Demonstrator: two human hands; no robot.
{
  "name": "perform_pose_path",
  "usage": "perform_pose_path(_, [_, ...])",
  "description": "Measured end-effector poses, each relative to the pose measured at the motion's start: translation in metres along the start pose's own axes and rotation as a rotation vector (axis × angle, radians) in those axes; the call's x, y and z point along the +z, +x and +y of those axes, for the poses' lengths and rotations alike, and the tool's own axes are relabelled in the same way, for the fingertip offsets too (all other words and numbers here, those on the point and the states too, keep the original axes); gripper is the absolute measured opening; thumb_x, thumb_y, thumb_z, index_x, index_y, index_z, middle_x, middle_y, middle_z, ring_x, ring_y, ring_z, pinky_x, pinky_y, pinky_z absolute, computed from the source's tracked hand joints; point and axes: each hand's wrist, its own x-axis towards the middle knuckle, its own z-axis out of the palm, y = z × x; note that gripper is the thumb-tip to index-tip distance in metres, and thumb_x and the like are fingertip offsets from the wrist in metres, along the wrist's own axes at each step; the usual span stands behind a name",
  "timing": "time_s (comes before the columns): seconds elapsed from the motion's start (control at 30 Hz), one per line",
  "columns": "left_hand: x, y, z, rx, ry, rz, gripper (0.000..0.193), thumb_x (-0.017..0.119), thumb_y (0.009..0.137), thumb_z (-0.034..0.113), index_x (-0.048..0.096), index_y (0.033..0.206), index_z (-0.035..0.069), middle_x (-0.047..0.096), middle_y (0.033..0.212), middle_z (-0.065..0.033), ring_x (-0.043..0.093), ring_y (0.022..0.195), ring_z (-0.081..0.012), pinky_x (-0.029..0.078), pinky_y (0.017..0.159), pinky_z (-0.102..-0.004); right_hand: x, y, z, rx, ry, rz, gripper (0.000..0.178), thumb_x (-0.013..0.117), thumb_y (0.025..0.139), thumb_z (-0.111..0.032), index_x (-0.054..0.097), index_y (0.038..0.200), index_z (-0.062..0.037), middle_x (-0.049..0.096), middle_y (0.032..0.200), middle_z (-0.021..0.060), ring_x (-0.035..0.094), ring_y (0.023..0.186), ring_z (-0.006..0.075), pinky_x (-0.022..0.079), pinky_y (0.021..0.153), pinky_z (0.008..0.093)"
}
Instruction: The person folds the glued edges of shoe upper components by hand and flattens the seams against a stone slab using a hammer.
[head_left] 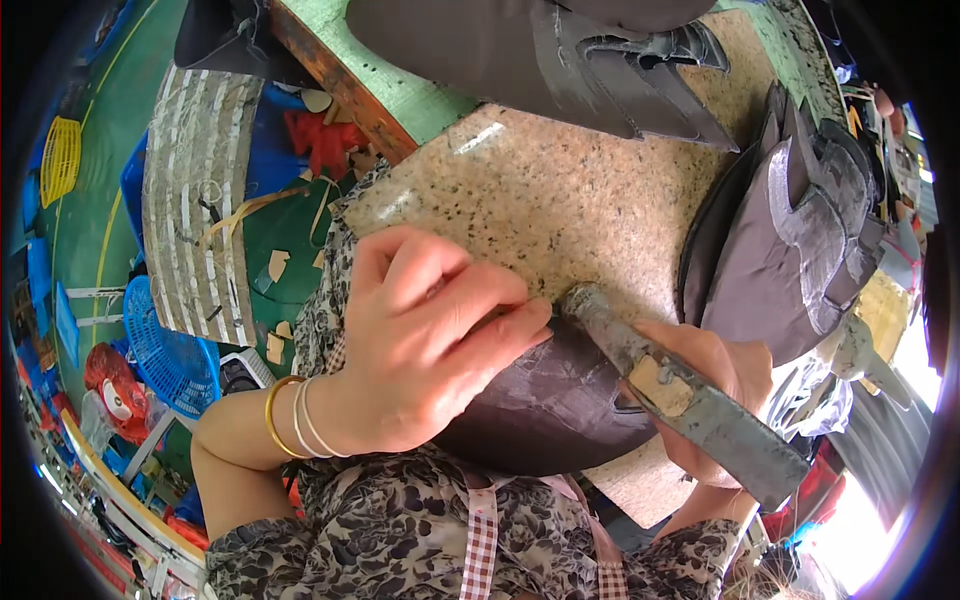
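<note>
My right hand (705,375) is wrapped round a hammer (735,440) with a worn metal head and a wooden handle end showing in its eye. The narrow end of the head is over the far edge of a dark brown shoe upper (550,420), close to my left fingertips. My left hand (420,330) is closed, its thumb and fingers pinched at that same edge. Part of the upper is hidden under my left hand and the hammer. It lies at the near side of a speckled stone slab (530,190), against my lap.
More dark uppers (460,50) lie on the slab's far side, and a stack of them (780,250) stands at the right. To the left are a green table edge (350,80), a striped board (200,200), a blue basket (170,345) and scraps on the green floor.
</note>
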Motion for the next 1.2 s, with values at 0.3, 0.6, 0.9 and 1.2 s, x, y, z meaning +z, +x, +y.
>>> perform_pose_path(0.3, [-0.004, 0.002, 0.005, -0.015, 0.062, 0.010, 0.037, 0.078, 0.048, 0.017, 0.070, 0.084, 0.008, 0.062, 0.081, 0.0016, 0.046, 0.072, -0.0198, 0.036, 0.069, -0.0364, 0.003, -0.001, -0.002, 0.030, -0.024, 0.033, 0.034, 0.079, 0.069, -0.019, 0.067, 0.098, -0.0078, 0.067, 0.074, 0.0063, 0.063, 0.060, 0.0214, 0.045, 0.056, 0.0289])
perform_pose_path(0.6, [0.003, -0.008, 0.012, 0.058, 0.105, 0.046, 0.034, 0.077, 0.054, 0.018, 0.071, 0.086, 0.008, 0.062, 0.082, 0.0017, 0.046, 0.071, -0.0188, 0.039, 0.066, -0.0357, 0.004, -0.006, -0.001, 0.028, -0.103, 0.062, 0.033, 0.078, 0.070, -0.020, 0.068, 0.098, -0.0071, 0.068, 0.075, 0.0077, 0.062, 0.060, 0.0213, 0.045, 0.055, 0.0294])
perform_pose_path(0.9, [-0.002, -0.001, 0.012, 0.077, 0.083, 0.012, 0.035, 0.075, 0.053, 0.018, 0.072, 0.087, 0.009, 0.061, 0.082, 0.0038, 0.046, 0.070, -0.0175, 0.040, 0.067, -0.0361, 0.008, -0.019, -0.001, 0.122, 0.014, 0.406, 0.031, 0.076, 0.071, -0.018, 0.067, 0.095, -0.0021, 0.069, 0.076, 0.0079, 0.065, 0.062, 0.0201, 0.048, 0.058, 0.0292])
perform_pose_path(1.2, [0.005, -0.007, 0.006, 0.036, -0.004, 0.010, 0.032, 0.075, 0.055, 0.017, 0.071, 0.086, 0.008, 0.061, 0.081, 0.0034, 0.046, 0.069, -0.0167, 0.040, 0.067, -0.0362, -0.006, 0.015, -0.023, 0.153, -0.079, -0.097, 0.031, 0.076, 0.071, -0.018, 0.067, 0.097, -0.0030, 0.069, 0.080, 0.0076, 0.065, 0.064, 0.0192, 0.048, 0.058, 0.0297])
